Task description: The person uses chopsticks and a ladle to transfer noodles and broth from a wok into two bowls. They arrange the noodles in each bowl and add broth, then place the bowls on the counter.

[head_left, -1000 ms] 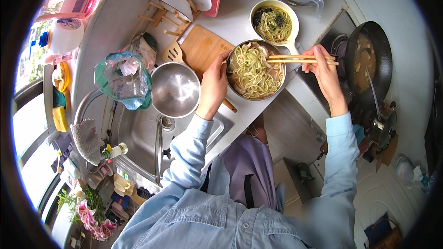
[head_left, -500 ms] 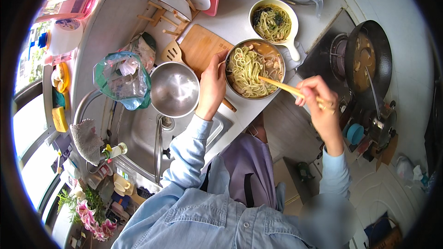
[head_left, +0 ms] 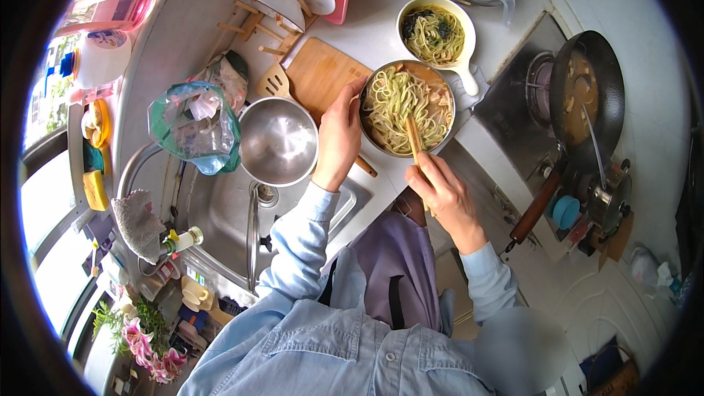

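A round metal bowl [head_left: 452, 122] of noodles [head_left: 392, 95] in brown broth with bits of meat stands near the counter's front edge. My left hand [head_left: 339, 136] is closed at its left rim, thumb and fingers against the side. My right hand [head_left: 446, 194], at the near side of the bowl, grips a pair of wooden chopsticks [head_left: 413, 134]. Their tips are down among the noodles. Just behind is a cream bowl with a handle [head_left: 468, 82], holding more noodles topped with dark greens.
An empty steel bowl [head_left: 279, 141] sits by the sink [head_left: 213, 213], beside a plastic bag [head_left: 194, 128]. A cutting board [head_left: 312, 66] and slotted wooden spatula [head_left: 274, 83] lie behind my left hand. On the right, a wok [head_left: 612, 95] with broth and a ladle [head_left: 592, 139] rests at the stove.
My right hand has moved left and nearer to me, bringing the chopsticks from a slant on the right to nearly upright. My left hand stays at the bowl.
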Demonstrator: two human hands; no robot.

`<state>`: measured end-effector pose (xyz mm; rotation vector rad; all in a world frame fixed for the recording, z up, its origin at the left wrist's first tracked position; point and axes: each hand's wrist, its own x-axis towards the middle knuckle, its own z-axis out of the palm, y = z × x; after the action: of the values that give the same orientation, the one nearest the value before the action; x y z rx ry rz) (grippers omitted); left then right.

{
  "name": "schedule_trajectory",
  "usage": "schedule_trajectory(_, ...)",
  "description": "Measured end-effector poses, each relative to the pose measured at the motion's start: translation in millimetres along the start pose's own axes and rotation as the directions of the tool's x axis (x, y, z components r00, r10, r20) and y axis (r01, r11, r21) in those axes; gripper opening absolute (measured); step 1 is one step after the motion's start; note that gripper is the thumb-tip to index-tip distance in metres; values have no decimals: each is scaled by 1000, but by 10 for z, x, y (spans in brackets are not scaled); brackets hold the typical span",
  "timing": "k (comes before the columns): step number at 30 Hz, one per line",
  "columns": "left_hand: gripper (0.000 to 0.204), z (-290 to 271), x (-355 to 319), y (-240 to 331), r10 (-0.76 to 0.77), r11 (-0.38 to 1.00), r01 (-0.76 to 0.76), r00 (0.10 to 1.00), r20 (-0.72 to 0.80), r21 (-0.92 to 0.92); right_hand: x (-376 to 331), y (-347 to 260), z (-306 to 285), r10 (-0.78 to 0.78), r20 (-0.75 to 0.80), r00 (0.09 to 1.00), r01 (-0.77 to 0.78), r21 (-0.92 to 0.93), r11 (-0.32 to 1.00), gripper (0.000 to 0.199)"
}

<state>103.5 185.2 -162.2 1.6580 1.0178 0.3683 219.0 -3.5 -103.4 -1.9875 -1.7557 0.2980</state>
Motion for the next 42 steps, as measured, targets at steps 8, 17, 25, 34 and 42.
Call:
schedule_trajectory(8, 37, -16, 9, 30, -9, 1000, 9, 1000, 20, -2, -205, -288, -352, 229, -217, 949, -155, 312, 937, 25)
schedule_trajectory(17, 37, -5, 4, -7, 1, 1000, -1, 1000, 9, -20, -299, -148, -387, 700, -310, 643, -420, 622, 661, 22)
schedule_trajectory(25, 35, 7, 6, -30, 8, 1000, -8, 1000, 15, 5, -266, 279, 136, 887, -188, 422, -305, 892, 334, 35)
schedule_trajectory(34, 34, 3, -8, -244, -98, 954, 110, 994, 58, -279, -179, 204, 15, 899, -190, 394, -201, 937, 286, 36)
schedule_trajectory(42, 33, -35, -78, -204, -112, 945, 132, 990, 84, -300, -198, -119, -50, 792, -237, 562, -273, 851, 448, 33)
